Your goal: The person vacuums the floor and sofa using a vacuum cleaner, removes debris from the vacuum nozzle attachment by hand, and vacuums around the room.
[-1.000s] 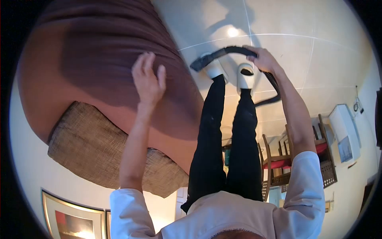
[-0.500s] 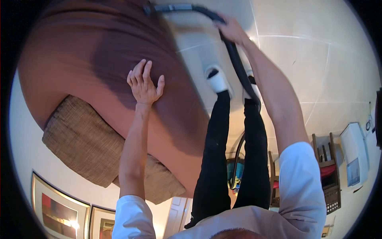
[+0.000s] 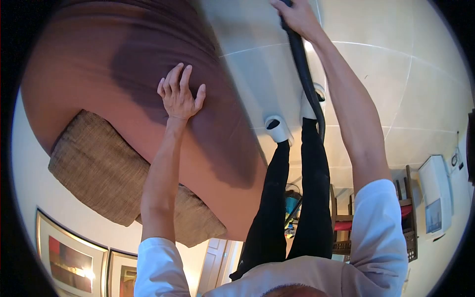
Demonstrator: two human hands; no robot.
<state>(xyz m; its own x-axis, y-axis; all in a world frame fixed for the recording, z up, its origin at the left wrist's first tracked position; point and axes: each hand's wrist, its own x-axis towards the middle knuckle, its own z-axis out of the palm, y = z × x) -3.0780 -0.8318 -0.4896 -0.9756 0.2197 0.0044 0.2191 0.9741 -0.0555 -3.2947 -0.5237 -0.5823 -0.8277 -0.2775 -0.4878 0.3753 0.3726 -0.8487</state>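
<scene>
My right hand [image 3: 300, 21] is at the top of the view, wrapped round a black vacuum cleaner hose [image 3: 303, 67]. From there the hose runs down past my right foot and beside my leg; its front end is out of view. Over the brown cover of a sofa or bed [image 3: 133, 54], my left hand [image 3: 180, 96] is spread with its fingers apart, and it holds nothing. Whether its palm presses on the cloth I cannot tell. Part of a teal vacuum cleaner body [image 3: 293, 202] shows between my legs.
Brown cushions [image 3: 101, 168] lean along the wall side of the cover. Pale tiled floor [image 3: 366, 74] stretches to the right. Dark wooden chairs [image 3: 408, 218] and a white appliance [image 3: 435, 195] stand at the lower right. Framed pictures [image 3: 71, 257] hang at the lower left.
My right hand has moved up with the hose, and the hose's front section has left the view. My feet have shifted. My left hand stays spread over the cover.
</scene>
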